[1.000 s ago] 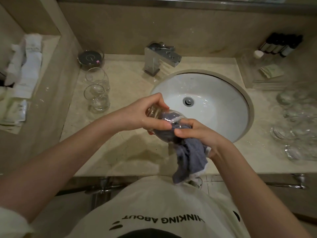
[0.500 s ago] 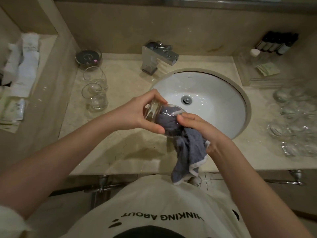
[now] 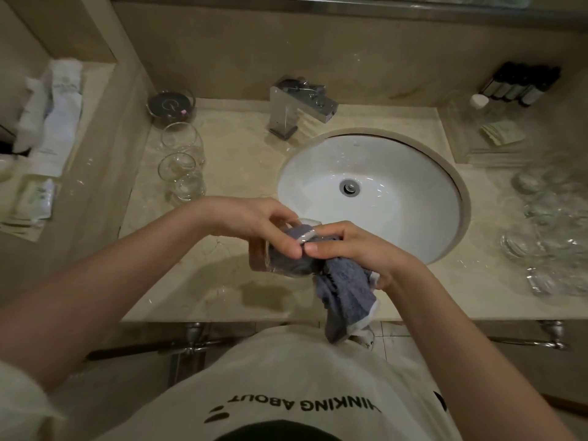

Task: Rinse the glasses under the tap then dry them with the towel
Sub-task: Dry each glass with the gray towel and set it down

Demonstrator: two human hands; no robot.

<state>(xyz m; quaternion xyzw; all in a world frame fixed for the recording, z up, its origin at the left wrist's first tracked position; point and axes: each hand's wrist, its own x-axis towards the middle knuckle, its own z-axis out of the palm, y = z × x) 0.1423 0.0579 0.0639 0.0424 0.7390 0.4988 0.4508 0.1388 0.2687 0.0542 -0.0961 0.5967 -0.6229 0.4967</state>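
While hands grip glass (image 3: 273,256), tumblers (image 3: 182,163) stand left.

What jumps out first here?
Front and centre, both hands work one glass: the left hand grips it while the right hand stuffs a grey towel inside. Behind lies the white sink; two clear glasses stand to its left.
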